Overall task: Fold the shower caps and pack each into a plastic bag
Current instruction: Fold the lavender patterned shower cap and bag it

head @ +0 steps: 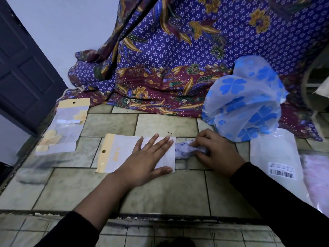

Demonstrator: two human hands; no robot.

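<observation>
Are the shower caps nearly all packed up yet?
Not yet. Done: one bag on the left already holds a yellow-flowered cap. In hand: a folded purple-patterned cap is held at the open end of a second bag, which is pressed flat on the tiled counter. Left: the blue-flowered cap lies unfolded, with spare bags beside it.

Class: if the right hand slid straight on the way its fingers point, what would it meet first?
Probably the edge of the plastic bag, pressed by the left hand; the folded cap pinched in the right hand would touch first.
</observation>
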